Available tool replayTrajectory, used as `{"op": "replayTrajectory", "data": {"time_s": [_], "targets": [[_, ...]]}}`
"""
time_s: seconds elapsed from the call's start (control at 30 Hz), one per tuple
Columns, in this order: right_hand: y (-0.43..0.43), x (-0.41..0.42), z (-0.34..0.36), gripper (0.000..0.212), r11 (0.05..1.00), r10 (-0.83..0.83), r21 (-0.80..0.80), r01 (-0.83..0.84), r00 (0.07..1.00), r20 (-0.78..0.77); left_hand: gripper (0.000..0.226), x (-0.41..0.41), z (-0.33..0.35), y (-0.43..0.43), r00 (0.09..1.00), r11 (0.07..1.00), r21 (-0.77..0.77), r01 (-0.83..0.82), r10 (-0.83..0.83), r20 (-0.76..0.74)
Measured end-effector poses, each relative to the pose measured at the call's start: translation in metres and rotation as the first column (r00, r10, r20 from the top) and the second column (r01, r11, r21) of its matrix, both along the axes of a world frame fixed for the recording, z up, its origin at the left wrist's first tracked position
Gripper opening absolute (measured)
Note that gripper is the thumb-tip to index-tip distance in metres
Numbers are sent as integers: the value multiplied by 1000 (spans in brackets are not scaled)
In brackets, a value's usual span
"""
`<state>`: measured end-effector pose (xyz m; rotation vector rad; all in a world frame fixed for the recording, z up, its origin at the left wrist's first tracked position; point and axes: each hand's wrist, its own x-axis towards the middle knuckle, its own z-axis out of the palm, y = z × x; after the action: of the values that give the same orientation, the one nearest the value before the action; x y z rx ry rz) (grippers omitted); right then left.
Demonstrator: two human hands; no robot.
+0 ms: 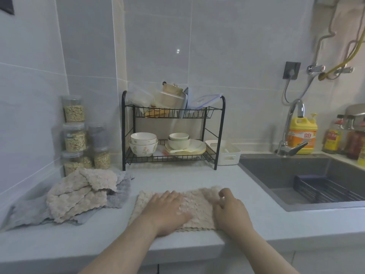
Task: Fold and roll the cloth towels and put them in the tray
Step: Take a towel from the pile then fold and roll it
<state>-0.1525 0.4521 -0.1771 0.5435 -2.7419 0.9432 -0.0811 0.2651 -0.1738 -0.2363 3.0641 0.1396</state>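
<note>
Counter (79, 240) towel (199, 202), perhaps folded, half under left hand (167, 212).

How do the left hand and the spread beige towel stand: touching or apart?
Touching. Head view: the left hand lies flat on the beige towel.

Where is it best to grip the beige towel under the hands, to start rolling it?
Pinch its right short edge, coming from the right: the beige towel lies flat as a strip running left to right, and the left hand presses its middle.
</note>
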Motion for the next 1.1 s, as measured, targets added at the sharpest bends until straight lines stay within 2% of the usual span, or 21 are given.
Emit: {"op": "replayTrajectory", "data": {"time_s": [0.2,0.27,0.3,0.37,0.43,0.53,0.7,0.93,1.03,1.1], "targets": [[0,-10,20,51,962,67,-273,22,947,313,98,0,4,-1,1000,998,63,-4,4,4],[4,-13,34,55,961,90,-276,22,919,385,96,7,9,-3,996,984,178,22,-6,-87],[7,-13,41,54,964,95,-266,17,910,404,87,13,12,-8,981,969,245,23,25,-192],[12,-17,54,43,974,88,-226,4,914,395,61,28,12,-27,911,942,335,-12,148,-385],[15,-21,67,39,980,65,-199,13,923,380,47,43,4,-49,885,909,412,-59,238,-399],[10,-20,83,39,991,85,-128,-41,928,363,43,53,-4,-60,913,811,580,-74,289,-287],[-22,-12,102,36,984,176,-11,-178,958,226,43,45,-10,-64,903,793,602,-97,325,-282],[-95,21,106,56,912,308,224,-343,935,176,31,43,-13,-74,836,726,682,-94,429,-342],[-123,29,93,63,897,352,185,-402,901,253,39,43,-15,-79,815,687,722,-85,465,-347],[-134,32,82,59,904,353,125,-409,878,324,41,43,-15,-81,810,664,743,-82,479,-339]]}}
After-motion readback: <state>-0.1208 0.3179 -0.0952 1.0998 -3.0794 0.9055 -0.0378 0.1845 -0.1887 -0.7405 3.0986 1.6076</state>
